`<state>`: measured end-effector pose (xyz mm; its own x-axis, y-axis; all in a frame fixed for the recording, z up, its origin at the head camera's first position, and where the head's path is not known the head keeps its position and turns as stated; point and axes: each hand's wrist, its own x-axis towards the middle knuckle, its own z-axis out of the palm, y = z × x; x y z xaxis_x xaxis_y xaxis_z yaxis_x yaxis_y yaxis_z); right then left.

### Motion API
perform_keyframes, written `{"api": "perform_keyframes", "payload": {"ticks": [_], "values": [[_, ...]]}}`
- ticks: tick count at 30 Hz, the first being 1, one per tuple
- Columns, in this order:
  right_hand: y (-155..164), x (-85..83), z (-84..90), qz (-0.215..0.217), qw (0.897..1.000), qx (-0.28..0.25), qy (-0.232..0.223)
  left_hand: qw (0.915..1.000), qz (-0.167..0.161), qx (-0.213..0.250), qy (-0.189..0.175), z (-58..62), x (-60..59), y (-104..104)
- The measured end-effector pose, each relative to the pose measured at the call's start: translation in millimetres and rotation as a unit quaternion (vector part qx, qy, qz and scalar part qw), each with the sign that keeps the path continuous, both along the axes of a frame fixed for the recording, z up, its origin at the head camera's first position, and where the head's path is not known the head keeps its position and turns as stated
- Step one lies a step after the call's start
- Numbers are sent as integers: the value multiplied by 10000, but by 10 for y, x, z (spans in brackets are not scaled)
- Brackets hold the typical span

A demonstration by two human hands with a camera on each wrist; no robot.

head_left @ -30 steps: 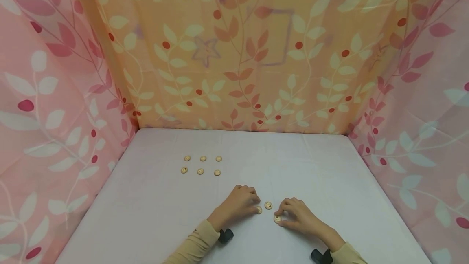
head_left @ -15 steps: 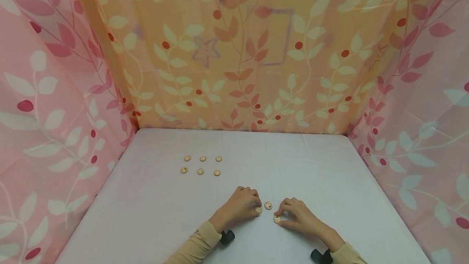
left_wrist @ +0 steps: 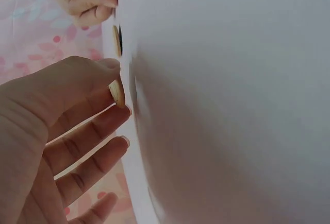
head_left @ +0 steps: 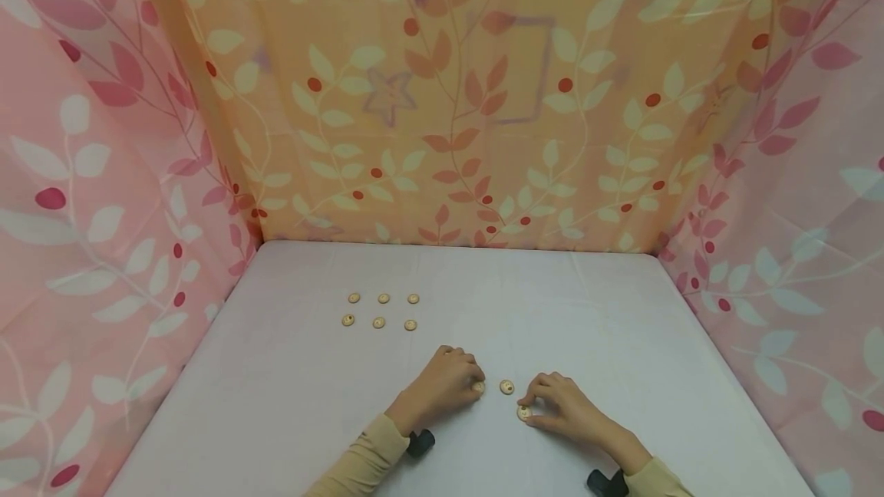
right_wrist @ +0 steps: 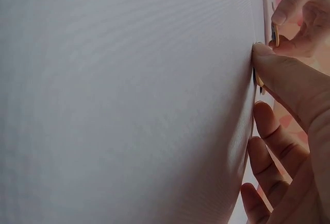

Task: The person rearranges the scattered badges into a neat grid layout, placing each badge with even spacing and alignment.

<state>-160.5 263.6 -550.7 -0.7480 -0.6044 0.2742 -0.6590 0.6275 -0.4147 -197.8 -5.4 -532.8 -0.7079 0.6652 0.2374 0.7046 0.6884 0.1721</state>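
Note:
My left hand [head_left: 442,383] pinches a small round wooden disc [left_wrist: 118,91] between thumb and index finger, its other fingers spread loosely below. In the left wrist view the disc stands edge-on, close to the white tabletop. To the right, my right hand [head_left: 565,407] has thumb and fingertip at the edges of another wooden disc [head_left: 524,413] on the table; in the right wrist view the thumb hides much of it. Between the hands lies a third disc [head_left: 507,387] with a dark mark, touched by neither.
Farther back on the left, several matching discs [head_left: 379,323] lie in two rows on the white table [head_left: 587,313]. Floral curtains, an orange one [head_left: 442,98] behind and pink ones [head_left: 83,251] at the sides, border the table. Each wrist wears a black camera [head_left: 421,443].
My left hand first shifts slightly toward itself with its disc, then moves left and a little away, widening the gap to the middle disc. The right hand stays in place.

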Motion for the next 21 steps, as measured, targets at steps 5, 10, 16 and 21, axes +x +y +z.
{"api": "perform_keyframes", "payload": {"ticks": [5,10,16,21], "values": [[-4,2,6,-30,10000,13,7,9999,68,110,70,2,-29,-115],[-9,3,6,-7,10000,14,36,9997,153,172,24,1,-59,-240],[-14,6,17,-28,10000,-1,-12,9991,327,277,41,-1,-100,-382],[-19,14,27,-70,9999,-33,-98,9976,463,479,176,-12,-141,-494]]}}
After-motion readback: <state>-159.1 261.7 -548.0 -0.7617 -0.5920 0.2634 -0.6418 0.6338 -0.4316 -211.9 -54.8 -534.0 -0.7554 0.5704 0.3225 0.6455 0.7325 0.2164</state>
